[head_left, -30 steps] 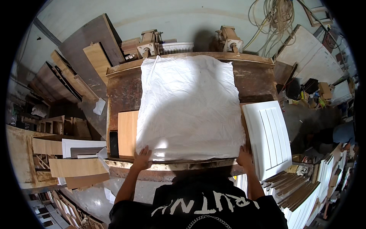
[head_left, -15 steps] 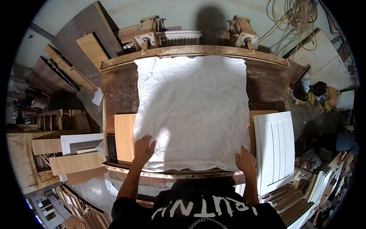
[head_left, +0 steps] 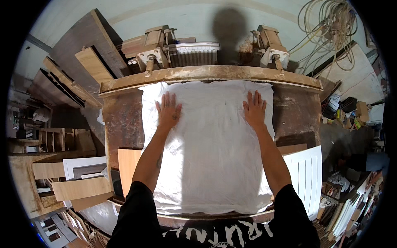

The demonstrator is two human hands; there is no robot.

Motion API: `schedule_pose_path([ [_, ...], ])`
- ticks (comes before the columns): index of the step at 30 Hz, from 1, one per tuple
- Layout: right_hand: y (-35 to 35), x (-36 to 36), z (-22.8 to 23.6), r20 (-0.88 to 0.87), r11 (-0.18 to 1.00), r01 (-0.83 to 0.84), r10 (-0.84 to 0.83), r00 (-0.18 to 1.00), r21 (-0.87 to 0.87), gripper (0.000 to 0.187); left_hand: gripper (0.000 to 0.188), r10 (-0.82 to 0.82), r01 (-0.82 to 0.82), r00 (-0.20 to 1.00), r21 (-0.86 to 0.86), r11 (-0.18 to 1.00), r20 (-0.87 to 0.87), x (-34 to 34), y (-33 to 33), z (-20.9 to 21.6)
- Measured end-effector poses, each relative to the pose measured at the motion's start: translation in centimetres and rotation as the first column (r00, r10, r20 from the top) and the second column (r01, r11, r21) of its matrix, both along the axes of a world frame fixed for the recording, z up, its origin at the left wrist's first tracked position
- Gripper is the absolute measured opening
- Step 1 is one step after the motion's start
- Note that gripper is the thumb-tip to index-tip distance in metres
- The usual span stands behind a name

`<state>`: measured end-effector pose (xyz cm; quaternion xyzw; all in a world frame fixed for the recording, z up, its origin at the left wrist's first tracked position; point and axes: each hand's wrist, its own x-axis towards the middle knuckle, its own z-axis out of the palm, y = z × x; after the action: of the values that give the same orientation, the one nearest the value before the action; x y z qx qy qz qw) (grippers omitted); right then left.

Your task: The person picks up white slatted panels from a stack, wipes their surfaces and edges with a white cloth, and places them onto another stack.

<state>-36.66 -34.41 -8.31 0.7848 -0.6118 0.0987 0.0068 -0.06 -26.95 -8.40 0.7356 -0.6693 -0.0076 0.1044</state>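
A large white cloth (head_left: 215, 144) lies spread over the middle of a worn brown workbench (head_left: 124, 111), its surface lightly wrinkled. My left hand (head_left: 168, 110) rests flat on the cloth's upper left part, fingers spread and pointing to the far edge. On the upper right part lies my right hand (head_left: 254, 109), also flat with fingers apart. Neither hand holds anything. Sticking out from under the cloth's left side is a light wooden panel (head_left: 128, 163). At the right stands out a white grooved panel (head_left: 304, 177), next to my right upper arm.
A wooden rail (head_left: 211, 74) runs along the bench's far edge, with two clamp-like metal cylinders (head_left: 151, 53) behind it. A dark phone-like slab (head_left: 116, 182) lies at the left edge. Coiled hoses (head_left: 331, 25) hang at the back right. Boards (head_left: 80, 190) stick out at the left.
Both hands have moved forward from the cloth's near corners to its far part, with arms now stretched over it. The cloth looks smoother. The view has shifted slightly.
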Motion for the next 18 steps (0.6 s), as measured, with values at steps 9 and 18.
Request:
schedule_pose_path([
  [9,-3.3,-1.4,-1.6,-0.131,0.998,0.059,-0.057,0.99,0.01,0.059,0.058,0.047,-0.045,0.999,-0.045,0.998,0.028,0.6,-2.0,-1.2],
  [18,1.6,-2.3,-0.3,0.106,0.999,-0.022,0.018,0.994,0.035,0.057,0.059,0.06,-0.055,0.997,0.098,0.994,-0.044,-1.9,6.4,1.7],
])
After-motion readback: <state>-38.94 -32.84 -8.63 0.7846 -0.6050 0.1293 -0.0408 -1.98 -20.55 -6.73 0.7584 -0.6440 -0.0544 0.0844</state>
